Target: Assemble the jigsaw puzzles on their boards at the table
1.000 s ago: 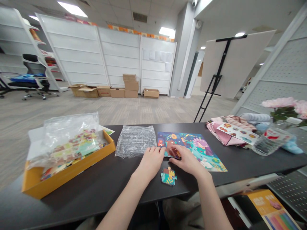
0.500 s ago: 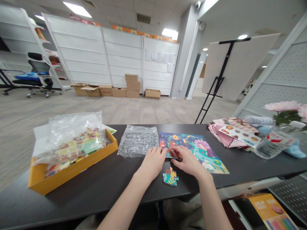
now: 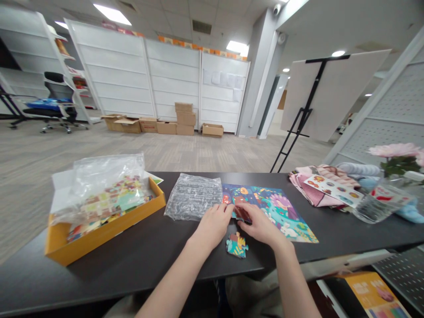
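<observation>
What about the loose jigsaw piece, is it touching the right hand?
Apart: the head view shows dark tabletop between the loose jigsaw piece and the right hand.

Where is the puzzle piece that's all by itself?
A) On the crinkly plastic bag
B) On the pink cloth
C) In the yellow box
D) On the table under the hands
D. The loose jigsaw piece lies flat on the dark table, just below the left hand and right hand.

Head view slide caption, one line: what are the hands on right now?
Right hand holds a jigsaw piece on the puzzle, left hand beside it.
</observation>
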Available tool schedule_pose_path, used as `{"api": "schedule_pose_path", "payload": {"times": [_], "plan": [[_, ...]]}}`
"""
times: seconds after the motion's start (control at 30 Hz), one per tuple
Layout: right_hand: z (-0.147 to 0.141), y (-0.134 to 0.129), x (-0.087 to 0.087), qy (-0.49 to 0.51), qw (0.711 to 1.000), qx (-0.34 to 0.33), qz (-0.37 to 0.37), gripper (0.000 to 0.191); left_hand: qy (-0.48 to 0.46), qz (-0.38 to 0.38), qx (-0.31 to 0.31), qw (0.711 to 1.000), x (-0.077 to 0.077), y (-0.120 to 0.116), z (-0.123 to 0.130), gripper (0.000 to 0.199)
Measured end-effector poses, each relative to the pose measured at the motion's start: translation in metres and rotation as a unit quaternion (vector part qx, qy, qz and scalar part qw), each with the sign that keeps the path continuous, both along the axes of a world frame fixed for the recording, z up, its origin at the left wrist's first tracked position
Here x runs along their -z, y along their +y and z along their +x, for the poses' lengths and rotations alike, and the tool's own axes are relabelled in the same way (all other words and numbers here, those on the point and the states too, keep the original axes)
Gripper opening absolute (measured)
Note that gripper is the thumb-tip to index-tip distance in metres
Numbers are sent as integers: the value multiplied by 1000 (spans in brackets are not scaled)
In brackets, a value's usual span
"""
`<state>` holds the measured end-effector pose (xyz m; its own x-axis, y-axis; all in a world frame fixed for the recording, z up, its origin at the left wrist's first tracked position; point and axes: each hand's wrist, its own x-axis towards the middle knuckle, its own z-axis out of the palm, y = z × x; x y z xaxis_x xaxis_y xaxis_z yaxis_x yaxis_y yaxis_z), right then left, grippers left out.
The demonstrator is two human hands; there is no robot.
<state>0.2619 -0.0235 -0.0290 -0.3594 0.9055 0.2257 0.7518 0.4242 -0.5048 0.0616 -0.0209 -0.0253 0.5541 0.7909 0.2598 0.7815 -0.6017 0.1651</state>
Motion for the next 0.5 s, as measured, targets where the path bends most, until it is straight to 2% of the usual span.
{"api": "schedule_pose_path", "payload": {"times": [0.1,0.2,0.37,0.5], "plan": [[1,-1,-2,5,1000,0,-4,43,-62,-42,1,997,0,1,-1,28],[3,-1,-4,19,1000,-3,-11,46,-178,-96,-12,979,5,5,-2,33],[5,-1,-3,29,1000,-4,-9,45,-326,-178,-13,928,11,14,-3,36],[7,-2,-4,34,999,11,-11,41,-417,-258,-15,871,-3,14,-12,27]]}}
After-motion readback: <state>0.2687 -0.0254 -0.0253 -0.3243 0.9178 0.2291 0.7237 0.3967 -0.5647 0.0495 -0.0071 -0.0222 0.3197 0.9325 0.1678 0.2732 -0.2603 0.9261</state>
